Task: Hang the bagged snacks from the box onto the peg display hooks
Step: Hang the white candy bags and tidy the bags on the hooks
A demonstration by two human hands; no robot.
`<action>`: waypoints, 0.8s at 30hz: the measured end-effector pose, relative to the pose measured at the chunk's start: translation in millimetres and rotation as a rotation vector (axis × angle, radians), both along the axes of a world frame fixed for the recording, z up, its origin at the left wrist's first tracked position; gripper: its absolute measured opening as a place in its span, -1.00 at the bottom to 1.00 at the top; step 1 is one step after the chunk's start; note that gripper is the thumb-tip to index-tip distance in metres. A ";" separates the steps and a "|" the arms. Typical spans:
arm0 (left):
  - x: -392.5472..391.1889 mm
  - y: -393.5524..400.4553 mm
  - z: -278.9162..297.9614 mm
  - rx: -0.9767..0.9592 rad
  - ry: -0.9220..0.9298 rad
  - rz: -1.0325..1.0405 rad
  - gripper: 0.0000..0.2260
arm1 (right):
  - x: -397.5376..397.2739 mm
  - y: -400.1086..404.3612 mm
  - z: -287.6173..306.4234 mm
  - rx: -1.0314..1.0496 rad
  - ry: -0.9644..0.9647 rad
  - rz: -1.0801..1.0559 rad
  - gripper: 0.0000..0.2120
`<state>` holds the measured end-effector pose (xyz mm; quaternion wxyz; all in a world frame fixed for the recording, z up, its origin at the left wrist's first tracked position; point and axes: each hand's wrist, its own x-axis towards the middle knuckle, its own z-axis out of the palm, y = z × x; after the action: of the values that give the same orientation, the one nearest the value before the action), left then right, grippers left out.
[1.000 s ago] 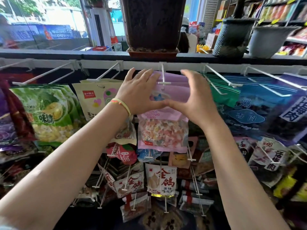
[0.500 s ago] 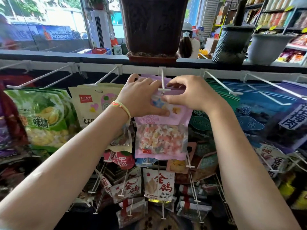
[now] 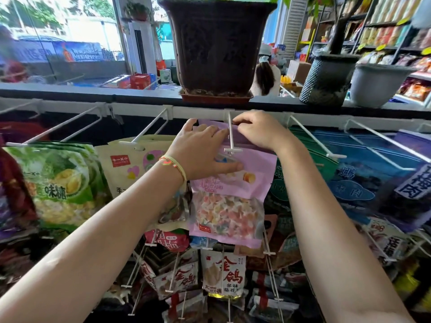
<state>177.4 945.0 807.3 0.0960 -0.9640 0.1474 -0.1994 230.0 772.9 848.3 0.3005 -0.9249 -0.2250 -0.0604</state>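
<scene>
A pink bag of pastel candies [image 3: 229, 197] hangs on a white peg hook [image 3: 231, 136] in the top row of the display. My left hand [image 3: 203, 148] holds the bag's upper left, with the thumb pressed on its front and the fingers over its top edge. My right hand [image 3: 258, 131] pinches the top edge of the pink bags just right of the hook, close to the rail. More pink bags sit behind the front one on the same hook. The box is out of view.
A cream bag [image 3: 130, 164] and green durian candy bags [image 3: 58, 185] hang to the left, blue and green bags [image 3: 363, 178] to the right. Lower hooks hold several small packets [image 3: 222, 273]. A large brown plant pot [image 3: 217, 45] stands on the ledge above the rail.
Both hands have moved up and back along the hook toward the rail, pushing the pink bag further on. They went from spread over the bag to gripping its top edge.
</scene>
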 end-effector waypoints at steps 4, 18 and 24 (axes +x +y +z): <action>2.3 1.6 -6.0 -0.021 -0.021 -0.010 -0.12 | 11.5 1.9 0.4 -0.057 0.043 0.001 -0.68; 6.2 7.5 -12.1 -0.039 -0.092 -0.081 -0.26 | 33.6 3.7 -2.3 -0.154 0.122 0.001 -0.67; 8.4 6.7 -11.2 -0.055 -0.096 -0.095 -0.23 | 29.9 -4.3 1.0 -0.104 0.096 -0.007 -0.76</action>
<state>185.9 951.7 796.1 0.0670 -0.9475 0.1825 -0.2539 259.9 768.7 849.3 0.2622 -0.9418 -0.2101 -0.0054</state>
